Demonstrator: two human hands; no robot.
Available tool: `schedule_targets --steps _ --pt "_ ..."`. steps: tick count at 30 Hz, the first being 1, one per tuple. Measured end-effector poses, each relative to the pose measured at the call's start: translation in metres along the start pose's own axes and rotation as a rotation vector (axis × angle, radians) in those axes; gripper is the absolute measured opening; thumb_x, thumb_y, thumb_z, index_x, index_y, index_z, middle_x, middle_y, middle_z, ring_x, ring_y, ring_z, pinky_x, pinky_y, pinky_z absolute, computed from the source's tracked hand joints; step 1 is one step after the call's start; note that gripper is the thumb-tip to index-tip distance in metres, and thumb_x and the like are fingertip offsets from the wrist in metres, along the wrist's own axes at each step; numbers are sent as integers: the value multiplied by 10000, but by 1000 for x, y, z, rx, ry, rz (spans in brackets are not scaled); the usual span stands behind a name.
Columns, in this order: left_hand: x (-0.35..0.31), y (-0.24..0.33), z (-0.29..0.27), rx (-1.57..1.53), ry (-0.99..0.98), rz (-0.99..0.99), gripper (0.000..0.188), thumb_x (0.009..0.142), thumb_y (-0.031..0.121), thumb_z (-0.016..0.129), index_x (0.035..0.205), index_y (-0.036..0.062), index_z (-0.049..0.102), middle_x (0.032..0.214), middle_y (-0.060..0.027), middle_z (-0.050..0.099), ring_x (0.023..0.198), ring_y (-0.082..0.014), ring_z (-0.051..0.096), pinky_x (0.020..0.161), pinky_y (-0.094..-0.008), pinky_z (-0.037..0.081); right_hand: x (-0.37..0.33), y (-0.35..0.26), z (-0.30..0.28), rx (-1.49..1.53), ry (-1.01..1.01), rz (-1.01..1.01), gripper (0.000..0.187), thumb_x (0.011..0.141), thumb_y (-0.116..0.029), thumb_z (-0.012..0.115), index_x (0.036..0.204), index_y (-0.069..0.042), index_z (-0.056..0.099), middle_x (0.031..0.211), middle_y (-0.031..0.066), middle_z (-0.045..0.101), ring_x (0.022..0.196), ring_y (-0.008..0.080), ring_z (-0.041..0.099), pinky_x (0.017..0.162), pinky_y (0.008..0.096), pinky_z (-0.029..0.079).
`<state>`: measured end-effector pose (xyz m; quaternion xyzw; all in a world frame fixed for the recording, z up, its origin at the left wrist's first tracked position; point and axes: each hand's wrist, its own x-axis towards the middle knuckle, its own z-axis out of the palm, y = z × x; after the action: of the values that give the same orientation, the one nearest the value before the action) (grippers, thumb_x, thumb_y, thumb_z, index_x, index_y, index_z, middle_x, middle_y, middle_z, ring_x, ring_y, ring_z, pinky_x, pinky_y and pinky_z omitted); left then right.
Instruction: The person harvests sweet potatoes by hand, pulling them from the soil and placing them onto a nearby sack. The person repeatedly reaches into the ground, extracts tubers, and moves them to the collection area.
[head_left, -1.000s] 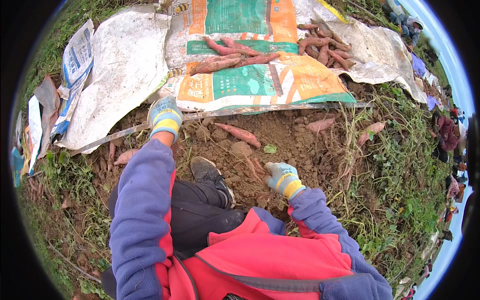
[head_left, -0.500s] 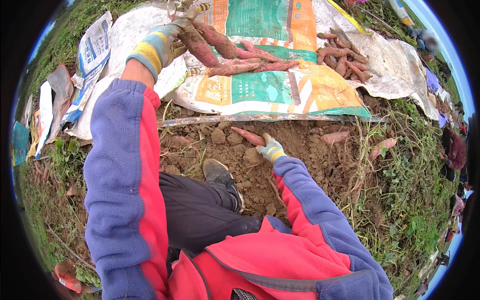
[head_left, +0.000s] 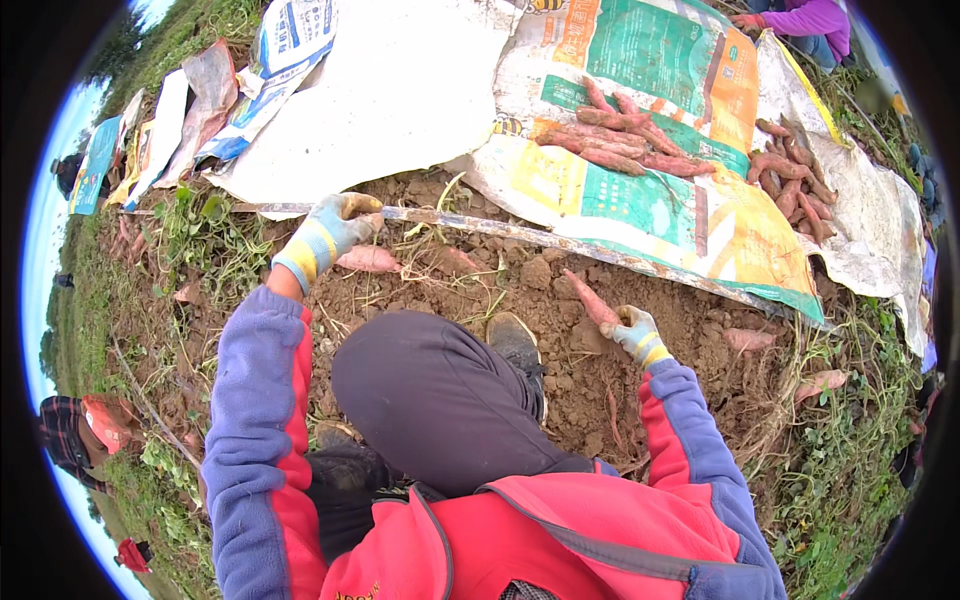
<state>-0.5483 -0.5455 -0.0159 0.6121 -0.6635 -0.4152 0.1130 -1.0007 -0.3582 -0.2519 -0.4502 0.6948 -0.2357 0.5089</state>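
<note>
Knee: your dark-trousered knee [head_left: 430,400] rises between your two hands, nearer to you than your fingers.
Shoe: your dirt-covered shoe [head_left: 518,355] stands on the soil, left of your right fingers.
Right hand: your gloved right hand [head_left: 635,333] has its fingers closed round the near end of a reddish sweet potato [head_left: 592,297].
Held piece: its tapered end points away from you, up and to the left of those fingers.
Left hand: your gloved left hand [head_left: 338,232] has its fingers curled in; you cannot tell from here whether anything is between them.
Pink root: a pink root [head_left: 368,259] lies on the soil just beside your left fingers, on their near side.
Soil: loose brown soil [head_left: 450,295] spreads between your two sets of fingers.
Right-side roots: one root [head_left: 750,340] lies near your right fingers, to their right, and another [head_left: 820,385] lies farther out among vines.
Strip: a long narrow strip [head_left: 560,240] runs behind your left fingers and on beyond your right ones; contact with the left glove is unclear.
Sack: a printed sack [head_left: 640,215] lies past the strip, beyond your right fingers.
Piles: a reddish pile [head_left: 625,140] rests on it, well apart from your fingers; a browner pile [head_left: 797,185] sits farther right.
Co-worker: a purple sleeve [head_left: 810,18] shows farthest off, beyond the piles.
</note>
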Motion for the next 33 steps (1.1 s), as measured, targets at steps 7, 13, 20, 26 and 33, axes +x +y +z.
schedule_targets --steps 7,13,20,26,33 --pt "10 -73 112 65 -3 284 289 827 83 651 1100 -7 639 1088 -139 652 984 -250 646 858 -331 511 -24 -136 -39 1466 -200 -125 607 950 -519 443 1248 7 503 1090 145 637 898 257 658 781 419 576" --pt "65 -65 184 985 -224 279 390 839 90 555 1229 94 539 1198 -101 571 1178 -273 516 963 -423 420 -9 -154 9 1443 -277 37 521 991 -434 420 1258 9 488 1116 172 627 880 269 657 744 391 583" --pt "96 -81 214 1106 -178 95 369 882 309 576 1198 123 609 1195 -49 606 1202 -209 485 922 -386 391 -14 -143 92 1185 -312 230 420 970 -306 483 1247 10 494 1109 144 617 896 233 637 760 366 552" --pt "88 -76 207 1221 -246 10 404 857 409 623 1142 126 671 1178 -39 627 1189 -206 504 914 -386 401 -19 -154 96 1028 -278 240 343 948 -248 520 1199 -16 549 1017 149 658 847 237 654 721 381 558" --pt "54 -86 181 938 -162 -29 387 860 376 618 1112 82 615 1089 -120 630 1059 -302 593 879 -421 467 -18 -141 95 1013 -307 245 330 939 -162 530 1208 28 531 1042 184 647 882 251 657 768 387 562"
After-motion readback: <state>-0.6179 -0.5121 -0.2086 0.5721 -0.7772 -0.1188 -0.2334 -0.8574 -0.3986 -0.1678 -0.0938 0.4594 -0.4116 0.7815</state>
